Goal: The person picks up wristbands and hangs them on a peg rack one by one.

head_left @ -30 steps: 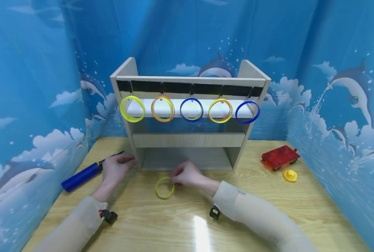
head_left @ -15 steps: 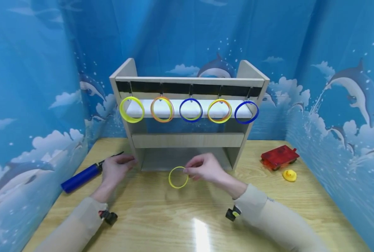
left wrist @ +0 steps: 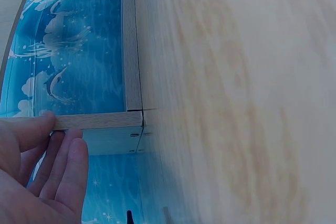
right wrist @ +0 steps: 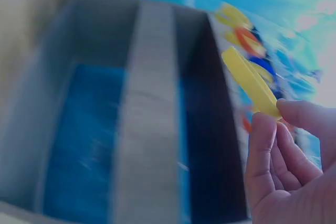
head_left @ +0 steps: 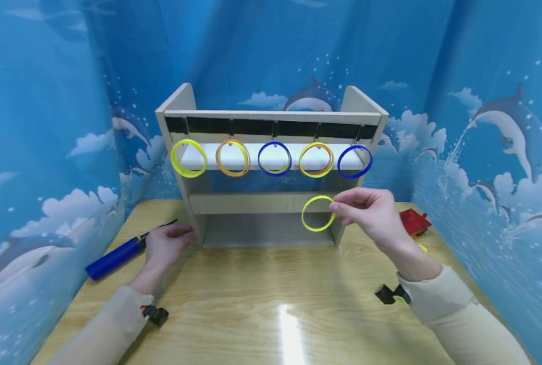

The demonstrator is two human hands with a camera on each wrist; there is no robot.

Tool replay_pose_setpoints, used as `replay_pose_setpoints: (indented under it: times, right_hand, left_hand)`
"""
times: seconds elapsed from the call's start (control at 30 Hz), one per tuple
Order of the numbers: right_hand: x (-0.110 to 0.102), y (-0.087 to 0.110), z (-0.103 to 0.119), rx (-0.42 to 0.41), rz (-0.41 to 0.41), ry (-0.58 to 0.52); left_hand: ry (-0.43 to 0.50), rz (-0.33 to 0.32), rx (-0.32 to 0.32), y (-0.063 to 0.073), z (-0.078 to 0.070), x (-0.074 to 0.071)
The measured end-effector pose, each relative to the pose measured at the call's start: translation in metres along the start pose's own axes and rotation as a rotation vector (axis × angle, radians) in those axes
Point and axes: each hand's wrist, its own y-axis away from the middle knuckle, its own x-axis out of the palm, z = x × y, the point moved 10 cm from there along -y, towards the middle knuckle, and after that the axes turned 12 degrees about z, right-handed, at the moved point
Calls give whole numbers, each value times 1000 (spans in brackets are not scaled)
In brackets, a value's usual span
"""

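Observation:
My right hand (head_left: pixel 375 213) pinches a thin yellow ring (head_left: pixel 315 230) between thumb and fingertips, raised in front of the wooden rack's (head_left: pixel 273 204) lower right part. In the right wrist view the yellow ring (right wrist: pixel 251 82) appears edge-on. At the rack's lower left, my left hand (head_left: pixel 166 248) holds the front edge of the side panel (left wrist: pixel 100 120), thumb on one face and fingers on the other. Rings hang from hooks along the top bar: yellow (head_left: pixel 176 165) at the left, orange with yellow, blue with yellow, yellow with orange, and blue (head_left: pixel 355 176) at the right.
A blue cylinder with a black nozzle (head_left: pixel 115 259) lies left of the rack. Behind my right wrist, a red toy car (head_left: pixel 414 223) and a yellow duck (head_left: pixel 422 248) are partly hidden. Dolphin-print curtains (head_left: pixel 252 50) enclose the wooden table (head_left: pixel 234 314).
The yellow ring has come up off the table in my right hand and moved right, close below the hanging rings. My left hand has stayed at the side panel.

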Motion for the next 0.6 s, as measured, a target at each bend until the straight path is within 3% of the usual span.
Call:
replay_pose_setpoints:
  times: [0.17,0.3,0.43,0.6]
  right_hand:
    - [-45,4,37,-102,-117,-65]
    - [-75,2,54,-159,-217,-125]
    - [-95,-2,57,-164,-292,-143]
    - [-104,-10,46,-121,-305,-156]
  left_hand:
    - [4,-1,3,0,0,0]
    - [16,1,5,0,1,0]
    - [27,1,7,0,1,0]
    - [34,-4,6,0,2,-1]
